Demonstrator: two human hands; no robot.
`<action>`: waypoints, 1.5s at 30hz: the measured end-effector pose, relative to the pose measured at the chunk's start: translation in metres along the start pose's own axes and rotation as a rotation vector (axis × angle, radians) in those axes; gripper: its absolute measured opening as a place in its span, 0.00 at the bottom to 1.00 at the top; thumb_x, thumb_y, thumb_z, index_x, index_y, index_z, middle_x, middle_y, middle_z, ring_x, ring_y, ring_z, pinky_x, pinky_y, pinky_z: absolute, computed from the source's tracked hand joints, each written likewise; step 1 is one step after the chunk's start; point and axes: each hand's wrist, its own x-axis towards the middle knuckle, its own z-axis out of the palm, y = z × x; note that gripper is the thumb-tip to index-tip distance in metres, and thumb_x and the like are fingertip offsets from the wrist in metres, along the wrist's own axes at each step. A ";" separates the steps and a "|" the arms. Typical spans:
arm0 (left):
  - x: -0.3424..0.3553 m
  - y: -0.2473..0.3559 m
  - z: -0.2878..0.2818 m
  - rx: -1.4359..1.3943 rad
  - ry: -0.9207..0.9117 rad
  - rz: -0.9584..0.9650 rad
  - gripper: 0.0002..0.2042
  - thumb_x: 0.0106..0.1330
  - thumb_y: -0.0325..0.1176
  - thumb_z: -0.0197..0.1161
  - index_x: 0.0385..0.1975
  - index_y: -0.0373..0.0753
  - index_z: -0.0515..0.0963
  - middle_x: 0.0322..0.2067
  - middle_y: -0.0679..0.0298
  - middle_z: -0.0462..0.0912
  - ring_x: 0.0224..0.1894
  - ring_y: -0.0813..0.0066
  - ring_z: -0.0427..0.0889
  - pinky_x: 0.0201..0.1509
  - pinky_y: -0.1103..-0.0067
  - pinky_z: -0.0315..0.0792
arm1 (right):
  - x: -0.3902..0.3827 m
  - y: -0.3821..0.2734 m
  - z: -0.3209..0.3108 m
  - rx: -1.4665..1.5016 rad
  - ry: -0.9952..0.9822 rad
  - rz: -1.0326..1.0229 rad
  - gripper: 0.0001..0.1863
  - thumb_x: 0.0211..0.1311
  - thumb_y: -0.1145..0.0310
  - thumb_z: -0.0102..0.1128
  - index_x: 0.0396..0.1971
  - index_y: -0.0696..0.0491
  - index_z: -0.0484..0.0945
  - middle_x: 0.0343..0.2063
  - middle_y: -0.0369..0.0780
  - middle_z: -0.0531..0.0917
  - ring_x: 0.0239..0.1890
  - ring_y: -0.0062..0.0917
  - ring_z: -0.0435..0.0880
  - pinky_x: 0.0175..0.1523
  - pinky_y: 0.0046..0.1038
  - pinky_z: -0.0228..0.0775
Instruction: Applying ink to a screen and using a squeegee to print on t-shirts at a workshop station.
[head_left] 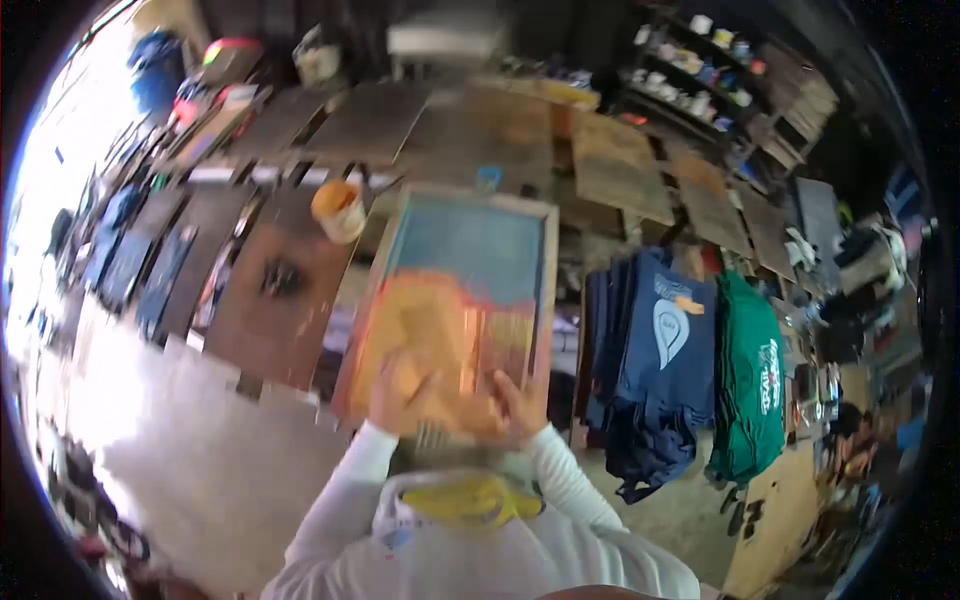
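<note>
A wood-framed printing screen (pixel 465 245) lies in front of me, grey-blue at its far part and smeared orange over its nearer part. My left hand (pixel 400 395) is over the orange lower left of it. My right hand (pixel 515 400) is at its lower right, fingers bent. Motion blur hides whether either hand grips anything, and whatever lies between them is indistinct. A white bucket (pixel 343 220) with orange contents stands left of the screen's top. A small blue object (pixel 489 178) sits just beyond the frame.
Brown boards (pixel 270 300) line the bench on both sides and beyond. Folded navy shirts (pixel 650 370) and green shirts (pixel 750 380) hang over boards at my right. Dark garments (pixel 120 260) lie along the left. Shelves with containers (pixel 690 75) stand at the back right.
</note>
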 end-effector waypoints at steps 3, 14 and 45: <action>-0.007 0.026 0.005 0.024 0.045 -0.097 0.15 0.57 0.31 0.71 0.43 0.38 0.79 0.43 0.53 0.82 0.47 0.50 0.80 0.52 0.65 0.74 | 0.003 0.005 -0.012 0.046 -0.125 0.375 0.17 0.66 0.60 0.64 0.49 0.55 0.79 0.25 0.32 0.79 0.17 0.16 0.75 0.17 0.19 0.63; 0.018 0.069 -0.015 0.098 0.104 -0.100 0.17 0.57 0.30 0.70 0.46 0.36 0.78 0.44 0.54 0.81 0.50 0.53 0.80 0.55 0.69 0.72 | 0.022 -0.025 -0.004 -0.069 -0.337 0.304 0.15 0.66 0.59 0.65 0.41 0.57 0.84 0.20 0.32 0.79 0.13 0.14 0.73 0.17 0.19 0.61; 0.021 -0.195 -0.031 0.504 -0.905 0.130 0.18 0.53 0.34 0.67 0.44 0.40 0.74 0.46 0.54 0.77 0.42 0.53 0.84 0.45 0.62 0.79 | 0.033 0.074 0.145 -1.390 -0.281 -0.003 0.15 0.62 0.58 0.58 0.44 0.50 0.75 0.29 0.50 0.84 0.35 0.47 0.84 0.42 0.48 0.75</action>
